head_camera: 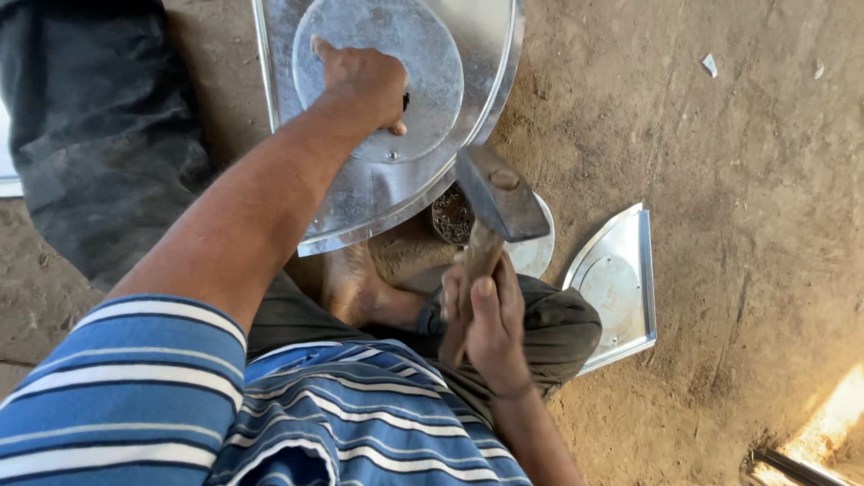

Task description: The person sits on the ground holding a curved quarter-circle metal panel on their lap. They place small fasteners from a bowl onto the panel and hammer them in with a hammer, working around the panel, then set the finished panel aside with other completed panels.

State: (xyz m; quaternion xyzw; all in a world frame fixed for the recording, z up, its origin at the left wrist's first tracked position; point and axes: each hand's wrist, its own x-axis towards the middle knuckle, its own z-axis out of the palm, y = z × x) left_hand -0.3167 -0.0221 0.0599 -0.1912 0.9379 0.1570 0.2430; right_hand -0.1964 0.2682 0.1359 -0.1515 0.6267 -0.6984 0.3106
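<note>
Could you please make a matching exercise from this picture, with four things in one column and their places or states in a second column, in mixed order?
Things:
1. hammer
2. round metal disc
3. small container of nails
4. quarter-round metal sheet

Places or states:
A. lies alone on the dirt, to the right of the knee
B. gripped by its wooden handle in the right hand
C. pressed down by the left hand on the big metal sheet
D. partly hidden under the hammer head

Pairs: 1-B, 2-C, 3-D, 4-A
</note>
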